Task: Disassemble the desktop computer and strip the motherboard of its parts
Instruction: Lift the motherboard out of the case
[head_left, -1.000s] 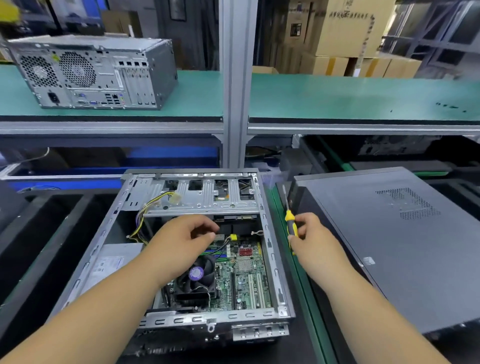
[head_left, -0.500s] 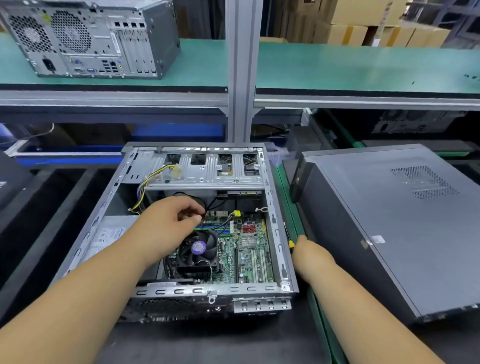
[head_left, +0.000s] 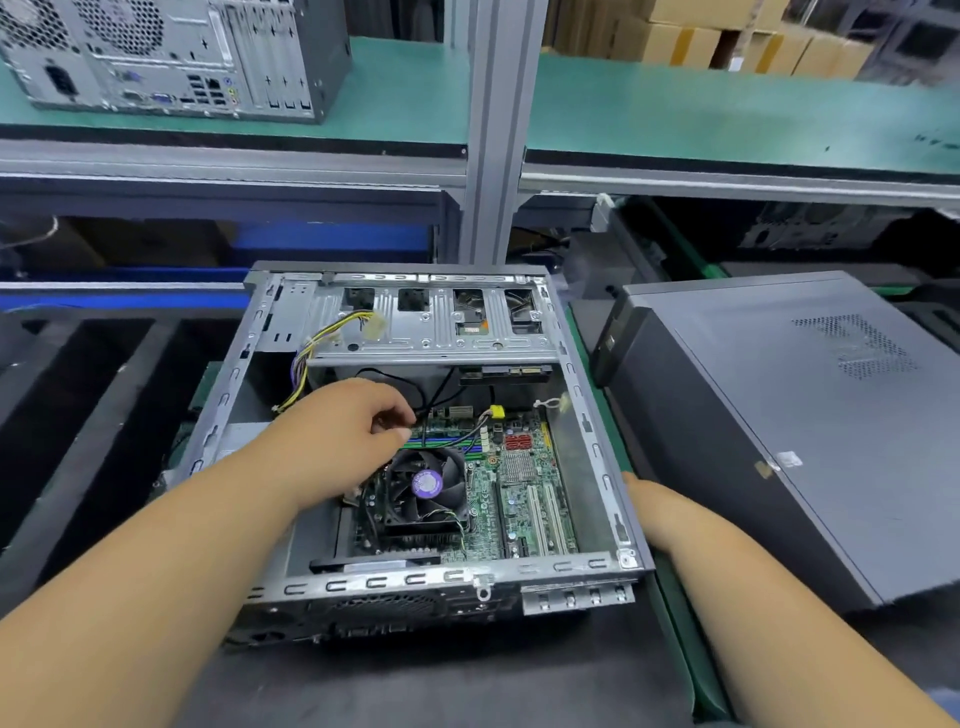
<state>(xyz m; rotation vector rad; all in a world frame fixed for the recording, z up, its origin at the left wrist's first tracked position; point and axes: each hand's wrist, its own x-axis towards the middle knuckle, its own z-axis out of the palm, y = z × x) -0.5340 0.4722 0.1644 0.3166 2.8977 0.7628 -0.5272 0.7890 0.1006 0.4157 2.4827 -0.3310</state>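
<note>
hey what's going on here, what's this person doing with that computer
A person is taking apart an open desktop case lying on its side on a workbench. The left hand reaches inside above the CPU fan, fingers curled at the black cables by the motherboard. The right hand rests down beside the case's right wall; what it holds, if anything, is hidden. The fan and cables are still in place. A closed case lies to the right, another on the shelf behind.

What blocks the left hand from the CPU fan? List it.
Nothing visible does. The left hand is inside the open case, fingers at the cables just beyond the CPU fan, whose top lies uncovered. Thin fan wires cross its near right corner only.
</note>
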